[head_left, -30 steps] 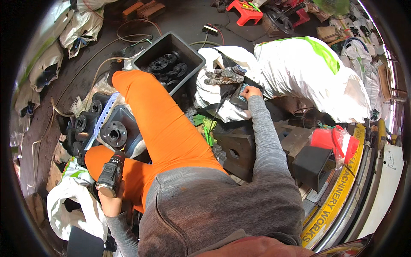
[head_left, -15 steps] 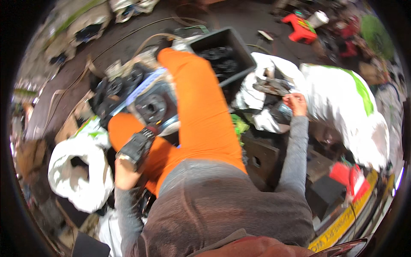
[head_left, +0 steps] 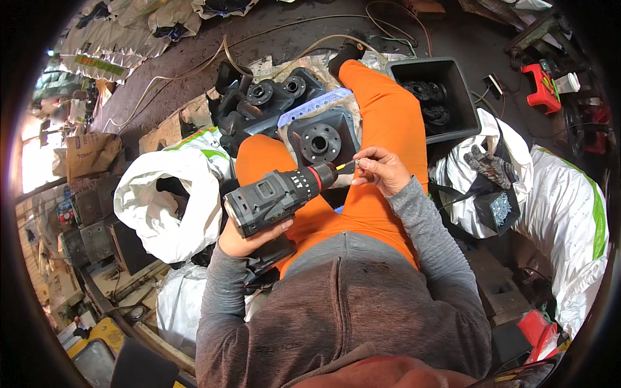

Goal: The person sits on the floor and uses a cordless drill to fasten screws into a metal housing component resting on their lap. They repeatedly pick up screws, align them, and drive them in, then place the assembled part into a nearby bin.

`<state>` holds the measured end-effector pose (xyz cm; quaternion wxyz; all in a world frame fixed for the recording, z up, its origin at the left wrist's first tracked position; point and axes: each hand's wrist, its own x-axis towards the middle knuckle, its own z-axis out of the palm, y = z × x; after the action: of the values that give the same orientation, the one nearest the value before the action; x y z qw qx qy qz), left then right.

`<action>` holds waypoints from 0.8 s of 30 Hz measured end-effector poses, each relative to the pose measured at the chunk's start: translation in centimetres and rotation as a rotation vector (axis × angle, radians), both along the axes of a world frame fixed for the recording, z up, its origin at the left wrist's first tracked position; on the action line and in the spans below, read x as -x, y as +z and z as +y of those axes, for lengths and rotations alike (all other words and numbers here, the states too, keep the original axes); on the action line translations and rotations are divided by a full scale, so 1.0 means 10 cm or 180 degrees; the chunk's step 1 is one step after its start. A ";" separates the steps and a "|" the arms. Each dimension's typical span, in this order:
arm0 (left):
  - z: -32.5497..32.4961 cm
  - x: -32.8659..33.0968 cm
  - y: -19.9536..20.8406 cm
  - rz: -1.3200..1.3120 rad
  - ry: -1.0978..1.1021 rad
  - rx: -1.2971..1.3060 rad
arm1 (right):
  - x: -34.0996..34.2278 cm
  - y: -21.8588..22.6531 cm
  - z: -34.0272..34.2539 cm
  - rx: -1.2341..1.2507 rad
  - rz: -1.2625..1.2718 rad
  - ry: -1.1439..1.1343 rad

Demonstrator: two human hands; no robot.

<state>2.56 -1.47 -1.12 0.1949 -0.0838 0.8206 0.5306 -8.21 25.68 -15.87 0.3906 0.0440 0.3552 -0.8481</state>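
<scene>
Sack (head_left: 145, 207) rim stands near the left hand (head_left: 244, 242), its grip wrapped round one drill (head_left: 275, 196); one flanged part (head_left: 333, 145) lies between two orange legs (head_left: 392, 116); the right hand (head_left: 383, 171), grip narrow, pinches by one bit's (head_left: 342, 166) tip; one bin (head_left: 453, 136) has room along its right edge.

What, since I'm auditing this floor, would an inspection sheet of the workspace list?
Surface: dark floor, black parts and white sacks on it
Job's things: drill; flanged part between the legs; box of small silvery pieces, right
Clutter: glove beside the box; crate holding more black parts
Hands: left hand grips drill; right hand has fingertips at the bit, anything pinched too small to tell
Cables: cable or hose across floor
Surroundings: red stool beyond crate
</scene>
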 end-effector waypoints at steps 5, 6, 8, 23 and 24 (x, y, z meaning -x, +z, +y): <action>0.01 0.07 0.01 -0.0006 -0.0136 0.0197 | -0.02 -0.02 -0.06 0.0040 -0.0085 -0.0058; -0.01 0.07 -0.01 0.0121 -0.0246 0.0255 | -0.02 -0.04 -0.05 0.0064 -0.0087 -0.0041; -0.02 0.08 -0.03 0.0193 -0.0317 0.0249 | -0.02 -0.06 -0.03 0.0151 -0.0075 0.0056; 0.19 0.28 0.26 0.0444 -0.0713 0.0573 | 0.08 -0.23 -0.05 0.0420 -0.0427 0.0827; 0.17 0.32 0.23 0.0922 -0.1057 0.0976 | 0.07 -0.14 -0.13 0.0532 -0.0530 0.0610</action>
<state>-0.67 0.22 1.17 0.1449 0.1002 0.9132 0.3674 -8.95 24.36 -17.30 0.5002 0.0473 0.2523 -0.8270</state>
